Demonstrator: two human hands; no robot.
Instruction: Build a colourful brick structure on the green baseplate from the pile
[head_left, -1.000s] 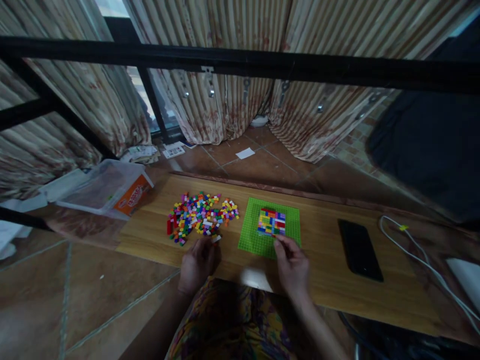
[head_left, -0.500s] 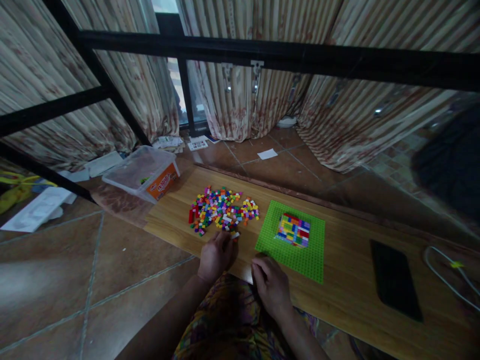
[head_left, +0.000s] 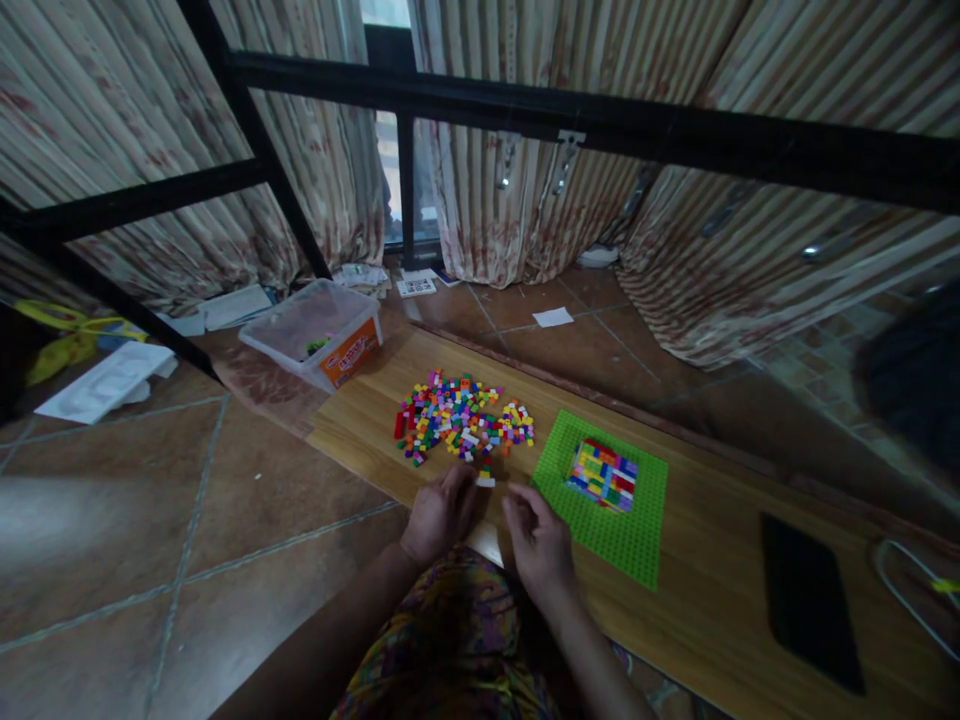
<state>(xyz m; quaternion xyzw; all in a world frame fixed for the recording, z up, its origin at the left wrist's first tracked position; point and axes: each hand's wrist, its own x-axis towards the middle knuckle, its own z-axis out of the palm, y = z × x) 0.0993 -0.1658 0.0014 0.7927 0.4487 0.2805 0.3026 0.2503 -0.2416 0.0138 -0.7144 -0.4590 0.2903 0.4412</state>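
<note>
My left hand [head_left: 439, 513] is at the near edge of a heap of small colourful toy bricks [head_left: 457, 412], its fingers curled together. Right beside its fingertips lies a white brick [head_left: 486, 482]; I cannot tell whether they touch it, and whatever the fingers may hold is hidden. My right hand [head_left: 541, 545], also with bent, closed fingers, hovers left of the green baseplate [head_left: 637, 545]. Its grip is too dark and small to show any contents. On the baseplate sits a low block [head_left: 604, 475] built of many coloured bricks.
A wooden board [head_left: 697, 560] carries the bricks, the baseplate and a black flat slab [head_left: 810, 600]. At its left end stands a clear plastic tub [head_left: 300, 325] with an orange label. A white cable [head_left: 900, 580] lies far right. Black-framed glass and curtains [head_left: 480, 220] rise behind.
The view has swung left, shifting everything rightward. My right hand has moved forward and closer to my left hand. The left hand stays by the heap, beside the white brick.
</note>
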